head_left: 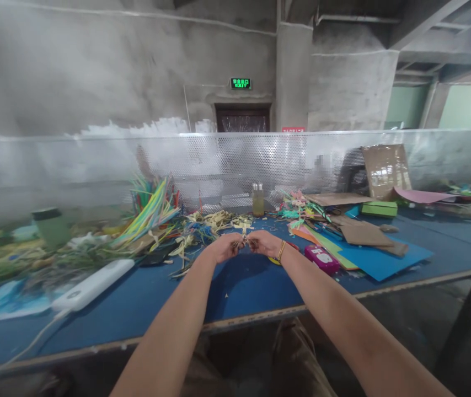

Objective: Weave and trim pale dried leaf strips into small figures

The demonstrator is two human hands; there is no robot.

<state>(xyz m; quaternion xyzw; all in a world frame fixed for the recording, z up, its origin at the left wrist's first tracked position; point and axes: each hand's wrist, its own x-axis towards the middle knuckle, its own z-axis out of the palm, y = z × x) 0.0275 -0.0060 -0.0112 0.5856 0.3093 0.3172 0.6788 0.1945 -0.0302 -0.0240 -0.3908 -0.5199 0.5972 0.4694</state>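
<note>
My left hand [228,247] and my right hand [263,243] meet above the blue tabletop [239,298], fingers bent inward and closed. A small pale piece [244,232] shows between the fingertips, too small and blurred to name. Just beyond it lie cream-coloured strips [219,220] and blue scraps [202,231]. A gold bracelet [281,250] circles my right wrist. Beside that wrist sits a magenta box [321,259] with a white figure on it. Something yellow and round [274,259] is partly hidden behind my right wrist.
A white power strip [92,284] lies left, near a green cup [51,227] and bundled coloured strips [153,212]. A bottle [257,199] stands at the perforated metal screen [202,160]. Coloured sheets [388,256] and cardboard [363,231] spread at right. The table's front edge [256,318] crosses below my forearms.
</note>
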